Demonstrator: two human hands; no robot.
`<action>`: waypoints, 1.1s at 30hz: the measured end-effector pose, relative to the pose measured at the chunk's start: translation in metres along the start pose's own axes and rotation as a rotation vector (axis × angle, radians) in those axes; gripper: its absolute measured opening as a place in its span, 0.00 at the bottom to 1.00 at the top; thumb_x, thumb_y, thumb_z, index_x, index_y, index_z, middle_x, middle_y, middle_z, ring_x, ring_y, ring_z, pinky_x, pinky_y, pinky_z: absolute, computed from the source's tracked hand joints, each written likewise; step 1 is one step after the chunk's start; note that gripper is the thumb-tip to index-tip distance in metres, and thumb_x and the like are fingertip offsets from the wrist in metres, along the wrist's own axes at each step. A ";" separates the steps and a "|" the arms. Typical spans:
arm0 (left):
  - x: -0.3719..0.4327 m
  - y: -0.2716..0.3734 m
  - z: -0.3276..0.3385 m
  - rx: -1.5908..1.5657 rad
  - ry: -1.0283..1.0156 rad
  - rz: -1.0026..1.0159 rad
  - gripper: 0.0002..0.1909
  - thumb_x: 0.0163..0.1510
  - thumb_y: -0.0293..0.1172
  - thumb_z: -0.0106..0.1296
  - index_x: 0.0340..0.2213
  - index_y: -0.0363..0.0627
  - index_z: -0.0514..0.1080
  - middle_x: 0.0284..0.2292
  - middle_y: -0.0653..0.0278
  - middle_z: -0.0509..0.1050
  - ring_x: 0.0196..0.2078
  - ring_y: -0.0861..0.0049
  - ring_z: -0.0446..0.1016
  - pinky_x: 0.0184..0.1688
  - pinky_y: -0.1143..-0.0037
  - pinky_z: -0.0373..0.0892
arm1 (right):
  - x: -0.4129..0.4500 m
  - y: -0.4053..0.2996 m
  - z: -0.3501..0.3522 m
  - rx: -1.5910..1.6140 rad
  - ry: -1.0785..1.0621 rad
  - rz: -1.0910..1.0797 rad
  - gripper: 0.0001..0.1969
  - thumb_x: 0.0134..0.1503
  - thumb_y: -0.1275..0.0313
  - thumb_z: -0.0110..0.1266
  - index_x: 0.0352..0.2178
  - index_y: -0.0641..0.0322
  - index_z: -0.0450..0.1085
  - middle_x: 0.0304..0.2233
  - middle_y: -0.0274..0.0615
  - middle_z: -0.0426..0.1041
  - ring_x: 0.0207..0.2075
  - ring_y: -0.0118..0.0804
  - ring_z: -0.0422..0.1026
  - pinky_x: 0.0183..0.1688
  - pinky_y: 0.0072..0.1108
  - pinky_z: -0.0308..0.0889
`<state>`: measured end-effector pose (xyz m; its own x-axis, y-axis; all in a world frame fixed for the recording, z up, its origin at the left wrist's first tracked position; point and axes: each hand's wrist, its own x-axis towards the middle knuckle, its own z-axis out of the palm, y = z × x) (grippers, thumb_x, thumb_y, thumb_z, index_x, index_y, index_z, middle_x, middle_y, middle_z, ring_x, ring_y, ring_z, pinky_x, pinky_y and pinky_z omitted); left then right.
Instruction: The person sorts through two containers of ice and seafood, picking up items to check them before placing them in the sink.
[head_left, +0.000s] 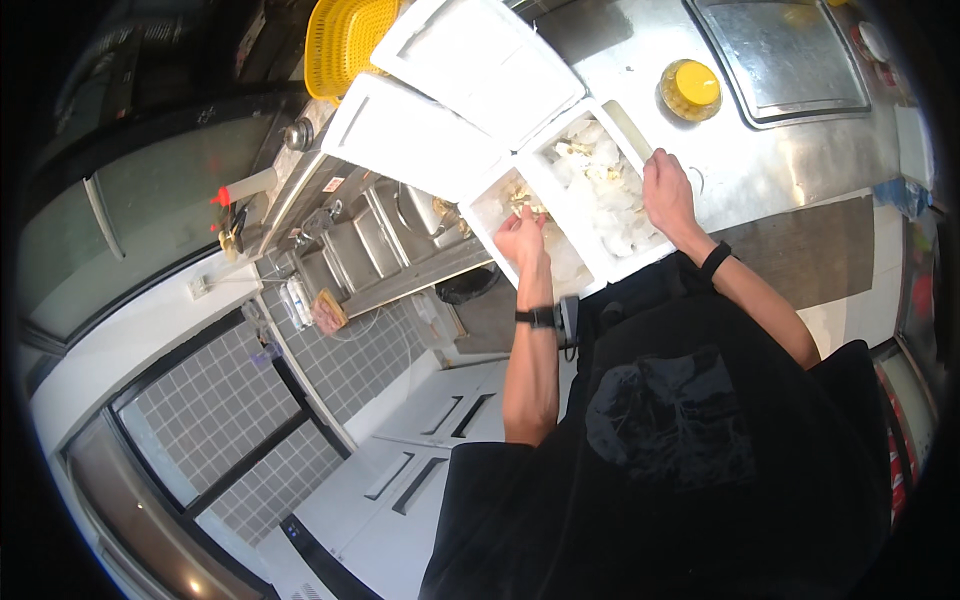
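Two open white foam boxes stand side by side before me. My left hand (523, 234) is inside the left foam box (586, 291), its fingertips on a small yellowish-brown piece, perhaps shellfish (519, 196). My right hand (670, 196) rests at the outer rim of the right foam box (628, 267); its fingers are curled, and whether they grip the rim is hard to tell. That box holds whitish, ice-like lumps (600, 196) with a few yellowish pieces among them. Two white foam lids (420, 135) lie beyond the boxes.
A jar with a yellow lid (696, 82) stands on the steel counter (795, 161), near a rectangular metal cover (784, 56). A yellow plastic basket (346, 45) is beyond the lids. Steel sinks (367, 236) lie to the left, with a squeeze bottle (247, 187) on the ledge behind.
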<state>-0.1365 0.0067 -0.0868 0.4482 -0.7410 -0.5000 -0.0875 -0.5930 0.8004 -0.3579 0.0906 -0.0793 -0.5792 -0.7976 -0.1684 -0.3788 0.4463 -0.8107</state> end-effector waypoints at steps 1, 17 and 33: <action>-0.009 0.002 -0.004 0.000 -0.011 -0.004 0.19 0.55 0.20 0.54 0.43 0.16 0.63 0.40 0.40 0.72 0.36 0.64 0.77 0.36 0.74 0.79 | 0.000 0.001 0.001 -0.005 0.007 0.009 0.13 0.61 0.69 0.38 0.34 0.73 0.64 0.31 0.62 0.67 0.34 0.63 0.68 0.39 0.43 0.63; -0.089 0.052 -0.067 0.707 -0.292 1.482 0.21 0.46 0.10 0.52 0.44 0.33 0.73 0.44 0.45 0.75 0.48 0.57 0.75 0.49 0.69 0.73 | 0.000 -0.005 -0.006 -0.021 -0.036 0.015 0.12 0.61 0.70 0.38 0.34 0.72 0.64 0.32 0.61 0.68 0.34 0.63 0.68 0.39 0.42 0.64; 0.007 0.091 -0.061 0.385 0.082 1.005 0.08 0.58 0.31 0.54 0.33 0.37 0.75 0.27 0.59 0.78 0.27 0.77 0.74 0.29 0.75 0.71 | 0.001 -0.001 -0.005 -0.001 0.029 0.019 0.10 0.61 0.72 0.38 0.31 0.71 0.62 0.30 0.60 0.66 0.34 0.61 0.67 0.39 0.41 0.61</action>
<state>-0.0873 -0.0333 0.0022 0.0722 -0.9289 0.3633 -0.7161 0.2052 0.6671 -0.3617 0.0908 -0.0756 -0.6069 -0.7768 -0.1679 -0.3681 0.4620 -0.8068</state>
